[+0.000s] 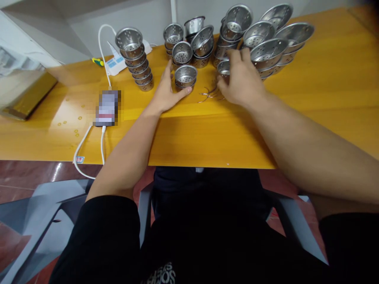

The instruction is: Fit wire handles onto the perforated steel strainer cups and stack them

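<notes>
Small perforated metal strainer cups stand in stacks along the back of the wooden table. My left hand (167,92) rests beside a short stack of cups (185,75), its fingers stretched out on the left and its thumb at the front near the base. A small perforated cup (223,68) sits between the thumb and fingers of my right hand (244,81), which partly hides it. Between the hands lie several thin bent wires (208,94).
A tall cup stack (139,65) stands left, with wider strainer bowls (269,51) at the right. Also at left are a phone (106,108) with white cables, a power strip (116,64), a yellow-green tool (97,62) and small rings (76,132). The wall bounds the back.
</notes>
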A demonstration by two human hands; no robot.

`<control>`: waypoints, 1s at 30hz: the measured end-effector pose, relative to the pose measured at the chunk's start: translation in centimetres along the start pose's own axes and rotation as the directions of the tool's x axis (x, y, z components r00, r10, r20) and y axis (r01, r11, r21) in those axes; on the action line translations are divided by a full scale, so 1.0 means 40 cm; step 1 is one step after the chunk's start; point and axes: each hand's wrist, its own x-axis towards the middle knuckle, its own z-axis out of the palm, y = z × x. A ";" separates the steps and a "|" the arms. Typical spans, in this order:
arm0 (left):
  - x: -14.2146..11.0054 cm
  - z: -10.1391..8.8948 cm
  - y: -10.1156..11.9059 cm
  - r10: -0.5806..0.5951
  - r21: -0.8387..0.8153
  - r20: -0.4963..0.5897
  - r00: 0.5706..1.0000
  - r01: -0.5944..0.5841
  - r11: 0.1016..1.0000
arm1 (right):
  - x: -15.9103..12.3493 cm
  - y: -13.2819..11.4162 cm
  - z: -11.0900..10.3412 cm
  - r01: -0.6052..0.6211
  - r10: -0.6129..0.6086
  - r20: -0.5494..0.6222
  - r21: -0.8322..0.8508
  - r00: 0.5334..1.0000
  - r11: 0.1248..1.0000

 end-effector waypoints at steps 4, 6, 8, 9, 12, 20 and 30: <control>-0.001 -0.001 0.009 0.055 0.057 -0.022 0.998 -0.054 0.997 | 0.017 0.014 0.006 -0.098 0.106 0.060 -0.123 0.993 0.988; -0.002 -0.001 0.019 0.077 0.065 -0.032 0.997 -0.075 0.995 | 0.023 0.018 0.012 -0.094 0.101 0.047 -0.133 0.994 0.987; -0.004 -0.003 0.033 0.103 0.061 -0.037 0.994 -0.101 0.993 | 0.025 0.019 0.012 -0.073 0.074 0.005 -0.111 0.997 0.991; -0.005 -0.004 0.042 0.122 0.056 -0.041 0.992 -0.119 0.991 | 0.023 0.018 0.009 -0.048 0.046 -0.024 -0.088 0.999 0.995; -0.013 -0.010 0.080 0.184 0.064 -0.049 0.982 -0.181 0.981 | 0.009 0.006 -0.008 0.151 -0.145 -0.080 0.076 0.986 0.986; -0.059 -0.026 0.233 0.242 0.130 0.042 0.969 -0.245 0.961 | -0.042 -0.070 -0.035 0.358 -0.394 0.077 0.285 0.916 0.889; -0.053 -0.013 0.233 0.369 0.166 -0.019 0.929 -0.361 0.918 | -0.048 -0.071 -0.010 0.336 -0.396 0.115 0.352 0.911 0.874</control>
